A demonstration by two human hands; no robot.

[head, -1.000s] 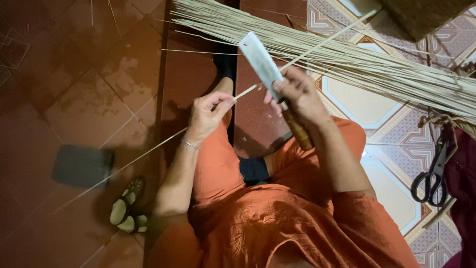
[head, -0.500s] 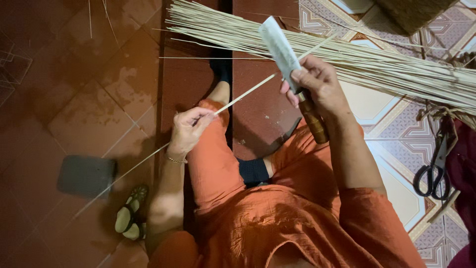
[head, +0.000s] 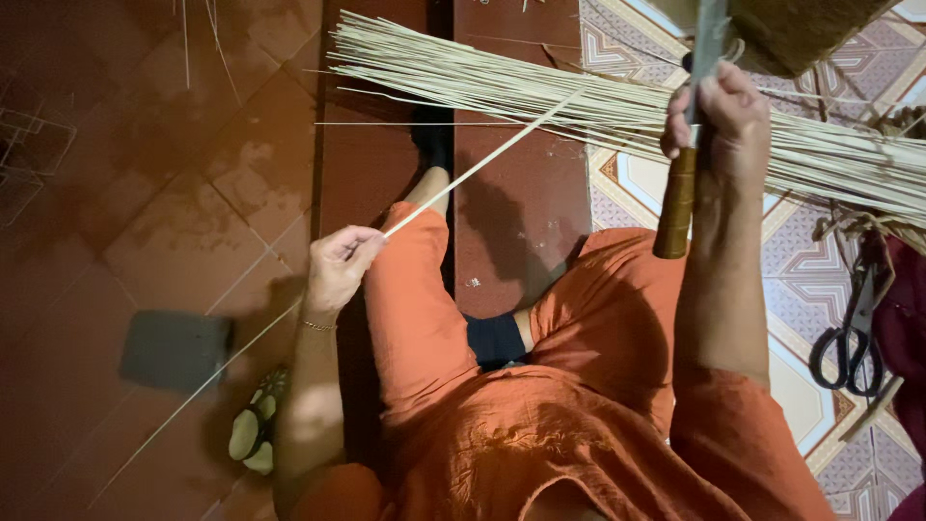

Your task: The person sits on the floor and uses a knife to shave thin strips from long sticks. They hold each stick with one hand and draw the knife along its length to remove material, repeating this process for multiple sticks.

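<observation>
My left hand [head: 340,268] pinches a long thin pale strip [head: 482,162] that slants from the lower left floor up toward the bundle. My right hand [head: 721,118] is raised at the upper right, gripping a knife [head: 677,198] with a brown wooden handle hanging below the fist and a flat blade pointing up past the frame's top. A wide bundle of pale strips [head: 598,111] lies across the floor beyond my knees. I sit in orange clothing [head: 540,425] with legs folded.
Black-handled scissors [head: 854,338] lie on the patterned tiles at the right. A woven basket [head: 786,34] sits at the top right. A sandal [head: 253,434] and a dark flat block [head: 176,349] rest on the red tile floor at the left.
My right hand has lifted the knife up and to the right, away from the strip. My left hand has drawn the strip down and to the left.
</observation>
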